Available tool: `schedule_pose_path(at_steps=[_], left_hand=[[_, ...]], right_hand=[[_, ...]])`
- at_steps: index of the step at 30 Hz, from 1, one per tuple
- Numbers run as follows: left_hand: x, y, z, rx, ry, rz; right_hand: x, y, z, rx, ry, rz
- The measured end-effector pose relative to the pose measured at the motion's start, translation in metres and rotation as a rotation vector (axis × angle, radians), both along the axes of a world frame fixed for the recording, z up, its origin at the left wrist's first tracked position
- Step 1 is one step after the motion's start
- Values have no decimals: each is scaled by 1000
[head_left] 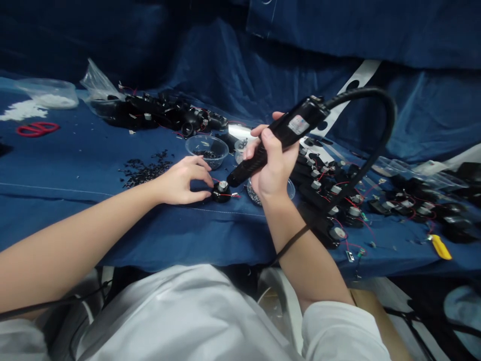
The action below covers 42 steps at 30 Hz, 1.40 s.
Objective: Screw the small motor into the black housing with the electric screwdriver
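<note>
In the middle of the table my right hand [276,160] is wrapped round a black electric screwdriver [291,125], which slants down to the left with its cord looping off the top. Its nose is close to a small black housing with a silver motor [221,191] and red wires; whether the tip touches it I cannot tell. My left hand [185,181] pinches the left side of that housing between thumb and fingers. Behind it stands a clear bowl of small dark parts [207,153]. A heap of small black pieces [146,169] lies beyond my left wrist.
Many black housings with motors and red wires [338,200] crowd the right side. More black assemblies [158,113] are piled at the back. Red-handled scissors [37,129] and a clear tub of white bits [56,95] lie far left. A yellow-handled tool [440,246] rests near the front right edge.
</note>
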<state>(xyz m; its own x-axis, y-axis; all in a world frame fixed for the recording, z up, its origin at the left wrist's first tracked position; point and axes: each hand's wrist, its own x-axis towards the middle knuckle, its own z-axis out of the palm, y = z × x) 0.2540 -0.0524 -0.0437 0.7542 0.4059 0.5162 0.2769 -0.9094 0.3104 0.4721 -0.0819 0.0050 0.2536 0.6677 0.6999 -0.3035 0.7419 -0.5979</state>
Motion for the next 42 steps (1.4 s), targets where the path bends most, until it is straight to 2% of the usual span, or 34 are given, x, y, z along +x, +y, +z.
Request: schedule_pose_path(at_steps=[4, 14, 19, 25, 35, 39, 42], left_hand=[[-1, -2, 0, 127, 60, 43], [9, -1, -16, 81, 109, 91], [12, -2, -16, 34, 90, 87], [18, -4, -18, -30, 84, 156], [21, -4, -21, -20, 88, 163], [23, -5, -21, -11, 83, 156], [23, -4, -21, -27, 83, 176]], right_hand=[[0, -3, 1, -5, -30, -142], [17, 3, 3, 69, -111, -239], [13, 14, -11, 44, -160, -208], [3, 20, -19, -32, -215, -183], [1, 9, -11, -143, -197, -156], [0, 7, -9, -150, -230, -167], [-2, 4, -8, -126, -167, -142]])
